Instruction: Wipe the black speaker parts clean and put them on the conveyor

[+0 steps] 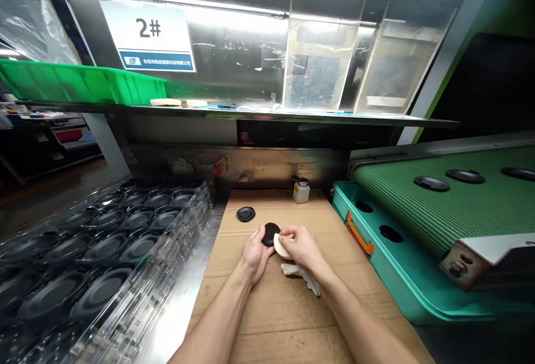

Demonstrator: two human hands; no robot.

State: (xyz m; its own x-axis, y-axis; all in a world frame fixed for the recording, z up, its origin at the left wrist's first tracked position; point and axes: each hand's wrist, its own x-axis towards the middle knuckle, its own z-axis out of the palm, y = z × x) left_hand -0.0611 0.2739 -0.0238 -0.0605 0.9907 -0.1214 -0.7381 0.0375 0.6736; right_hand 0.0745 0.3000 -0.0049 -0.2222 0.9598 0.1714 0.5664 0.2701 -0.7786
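Note:
My left hand (pixel 254 252) grips a round black lid (pixel 271 232) over the cardboard sheet, thumb on its edge. Pinched in my right hand (pixel 301 247) is a cream-white round pad (pixel 280 247), which overlaps the lid's right side; whether it touches the lid I cannot tell. A crumpled grey-white cloth (pixel 301 276) lies beneath my right wrist. Another black lid (pixel 246 214) rests on the cardboard beyond my left hand. Farther back stands a small whitish bottle (pixel 301 192) with a dark top.
Stacked clear trays (pixel 167 263) with several black lids fill the left. On the right, a green conveyor belt (pixel 460 208) carries black lids above a teal bin (pixel 401 286) with an orange handle. A metal shelf (pixel 292 116) with a green basket (pixel 83 82) crosses overhead.

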